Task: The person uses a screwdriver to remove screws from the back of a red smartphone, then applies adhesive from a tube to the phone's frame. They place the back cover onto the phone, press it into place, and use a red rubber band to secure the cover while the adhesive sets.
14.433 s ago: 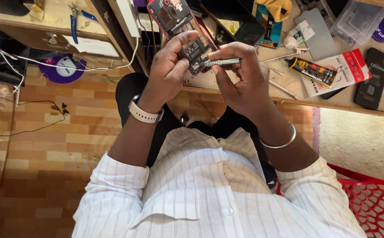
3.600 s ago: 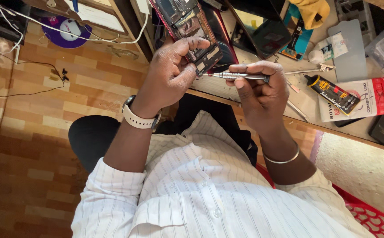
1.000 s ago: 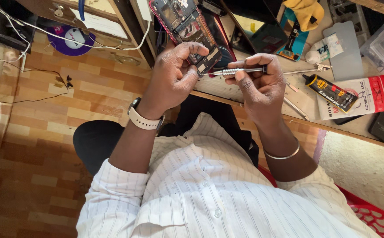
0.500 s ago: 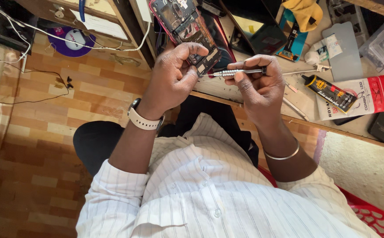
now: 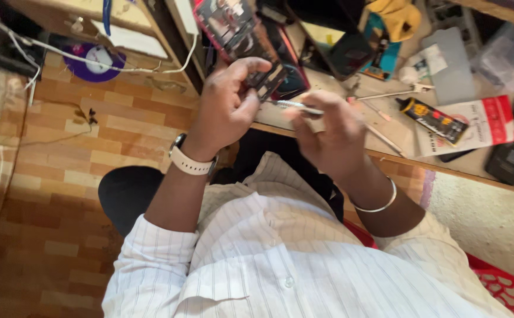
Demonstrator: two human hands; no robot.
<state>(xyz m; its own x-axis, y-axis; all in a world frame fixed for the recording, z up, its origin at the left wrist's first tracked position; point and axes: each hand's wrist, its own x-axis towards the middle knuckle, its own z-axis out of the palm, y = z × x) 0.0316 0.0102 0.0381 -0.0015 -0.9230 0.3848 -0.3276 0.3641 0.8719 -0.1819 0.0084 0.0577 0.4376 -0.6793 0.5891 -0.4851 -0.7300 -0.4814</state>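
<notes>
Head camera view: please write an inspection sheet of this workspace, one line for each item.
Surface: wooden desk, crowded, its edge near the person's lap.
Job's things: small dark circuit board in the left hand; thin metal tool in the right hand, tip toward the board.
Clutter: black glue tube on a red and white packet, dark phone, grey pad, yellow cloth.
Grippers: both hands' fingers closed around their things; right hand blurred.
Cables: white cable runs past the desk side; thin wires lie on the floor.
Surroundings: orange tiled floor, purple disc, red mat.
</notes>
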